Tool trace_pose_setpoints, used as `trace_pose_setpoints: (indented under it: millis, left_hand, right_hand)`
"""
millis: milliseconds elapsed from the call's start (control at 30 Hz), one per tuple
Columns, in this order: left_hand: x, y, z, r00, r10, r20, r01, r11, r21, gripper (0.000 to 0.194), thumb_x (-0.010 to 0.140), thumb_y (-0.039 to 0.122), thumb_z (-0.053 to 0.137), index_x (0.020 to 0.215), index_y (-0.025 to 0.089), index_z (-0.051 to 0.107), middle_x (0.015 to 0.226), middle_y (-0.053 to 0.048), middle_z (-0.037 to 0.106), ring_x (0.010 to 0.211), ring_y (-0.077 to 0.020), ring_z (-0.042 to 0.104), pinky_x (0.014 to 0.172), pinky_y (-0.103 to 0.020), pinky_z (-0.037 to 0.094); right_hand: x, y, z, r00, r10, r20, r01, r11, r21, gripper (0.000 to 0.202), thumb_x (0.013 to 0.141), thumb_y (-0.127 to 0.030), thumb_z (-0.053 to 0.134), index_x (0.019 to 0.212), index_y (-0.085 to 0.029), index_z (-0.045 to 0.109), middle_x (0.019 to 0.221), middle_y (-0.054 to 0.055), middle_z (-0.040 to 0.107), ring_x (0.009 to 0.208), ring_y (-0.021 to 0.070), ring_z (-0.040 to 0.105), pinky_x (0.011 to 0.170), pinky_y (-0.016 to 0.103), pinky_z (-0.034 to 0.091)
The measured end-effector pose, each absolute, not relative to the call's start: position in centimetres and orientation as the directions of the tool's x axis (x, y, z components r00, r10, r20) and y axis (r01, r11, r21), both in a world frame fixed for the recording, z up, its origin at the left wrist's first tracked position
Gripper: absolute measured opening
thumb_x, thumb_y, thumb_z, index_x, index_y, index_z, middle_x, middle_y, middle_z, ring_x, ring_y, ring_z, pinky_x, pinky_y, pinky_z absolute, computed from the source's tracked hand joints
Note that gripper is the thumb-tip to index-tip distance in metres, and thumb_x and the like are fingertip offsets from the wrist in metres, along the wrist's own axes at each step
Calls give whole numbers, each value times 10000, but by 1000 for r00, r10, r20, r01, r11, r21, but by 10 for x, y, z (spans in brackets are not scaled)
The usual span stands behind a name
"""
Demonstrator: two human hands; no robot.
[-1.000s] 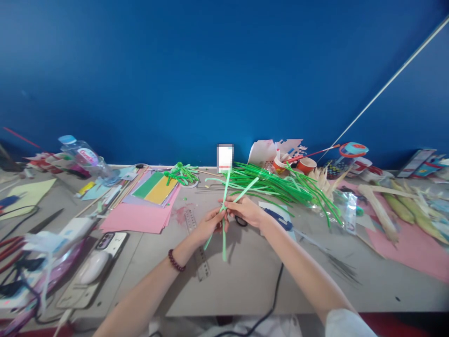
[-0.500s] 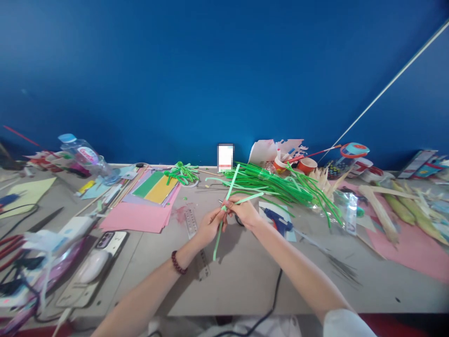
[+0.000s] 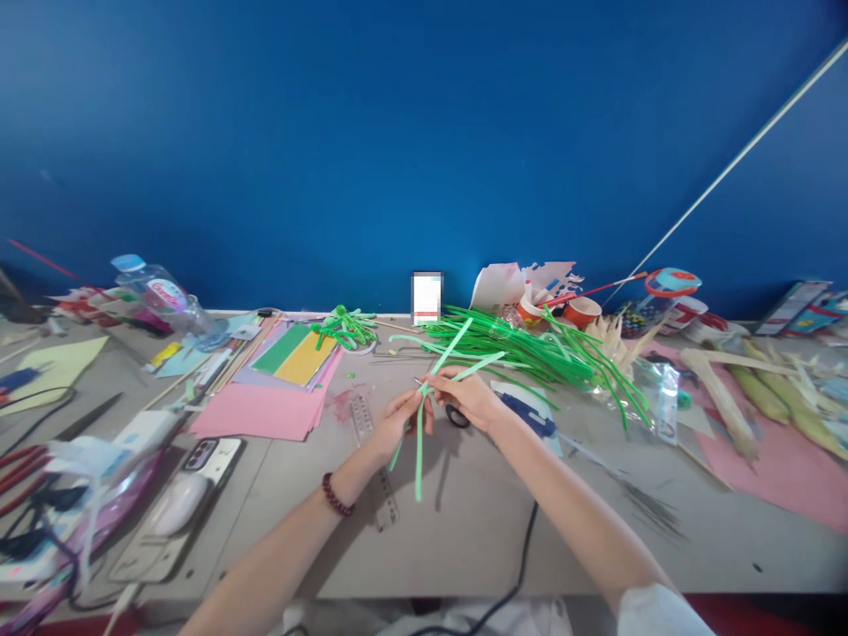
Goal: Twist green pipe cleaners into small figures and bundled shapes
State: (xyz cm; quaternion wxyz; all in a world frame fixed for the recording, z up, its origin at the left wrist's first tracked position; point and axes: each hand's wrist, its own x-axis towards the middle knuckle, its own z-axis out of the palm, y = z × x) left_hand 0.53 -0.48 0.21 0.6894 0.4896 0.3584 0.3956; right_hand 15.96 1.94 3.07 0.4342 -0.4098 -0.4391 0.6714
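Light green pipe cleaners (image 3: 420,455) cross between my two hands above the middle of the table, their ends sticking out up and down. My left hand (image 3: 403,420) pinches them at the crossing. My right hand (image 3: 467,396) is closed at the same spot, its fingers on the pipe cleaners. From under the right palm shows the black handle loop of scissors (image 3: 457,416), and a small metal tip pokes out by the fingertips. The fingers hide most of the scissors and the crossing itself.
Behind the hands lies a heap of green pipe cleaners (image 3: 530,349). A blue glue gun (image 3: 530,413) rests at right, a clear ruler (image 3: 362,420) at left. Further left are pink paper (image 3: 258,411) and a phone (image 3: 212,459); corn husks (image 3: 719,402) lie far right.
The pipe cleaners have turned in my fingers: upper ends now lean further right, and two lower ends hang apart instead of one. My right hand has shifted slightly, showing more of the black loop.
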Motion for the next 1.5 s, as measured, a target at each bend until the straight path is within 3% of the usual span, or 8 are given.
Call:
trace_pose_setpoints:
  millis: [133,233,533,667,833,1233,1367,1500]
  left_hand:
    - [4,-2,-1,426,896,-122,-297,266,917,389,770,538,558,763,150,558,559,-20,597,420,-79,428,407,-208,224]
    - [4,-2,0,416,902,-118,-326,269,906,352,771,493,584,775,141,573,575,-20,595,437,-77,435,415,-206,234]
    - [4,-2,0,440,888,-134,-254,266,930,363,759,490,582,650,148,529,466,-2,525,423,-80,391,422,-215,207]
    - [4,-3,3,456,880,-137,-225,262,938,364,761,496,568,640,155,529,460,-2,521,431,-87,397,431,-223,205]
    - [4,-4,5,511,844,-163,-154,277,948,377,750,517,575,642,160,524,455,-2,535,407,-81,361,424,-226,155]
    - [6,-5,8,491,856,-158,-153,264,952,383,737,524,584,636,164,504,463,-1,561,390,-71,332,416,-218,143]
    - [3,-3,9,401,909,-116,-139,186,973,385,758,527,566,672,152,563,494,1,568,383,-66,329,408,-217,172]
    - [-1,-1,8,235,972,8,-7,-6,1000,376,799,504,545,889,152,644,554,23,570,381,-70,366,415,-221,245]
  right_hand:
    - [165,23,30,-441,890,-119,-239,-244,-940,351,599,-340,787,882,-147,707,689,5,625,584,91,510,585,245,381]
    - [167,25,27,-526,847,-80,-161,-191,-968,306,656,-353,744,870,-137,709,667,8,621,586,97,518,570,241,343]
    - [169,29,14,-422,902,-85,-53,-118,-992,319,623,-412,746,798,-145,732,640,-1,609,543,84,404,555,248,300]
    - [168,29,11,-435,892,-120,-89,-175,-981,346,591,-443,763,769,-149,726,617,-3,588,529,83,392,540,245,294]
    - [167,28,13,-371,926,-75,-102,-121,-987,322,582,-460,769,589,-154,669,554,-18,524,516,84,374,516,248,277]
    - [164,26,20,-257,961,-102,-260,-170,-950,306,591,-419,783,576,-147,645,529,-26,496,516,79,390,518,250,288]
    - [164,26,23,-267,953,-142,-258,-213,-942,336,584,-442,780,698,-142,682,570,-20,542,530,82,449,541,249,343]
    - [160,23,26,-294,950,-107,-206,-172,-963,444,602,-420,771,941,-156,659,730,8,613,612,102,542,557,237,394]
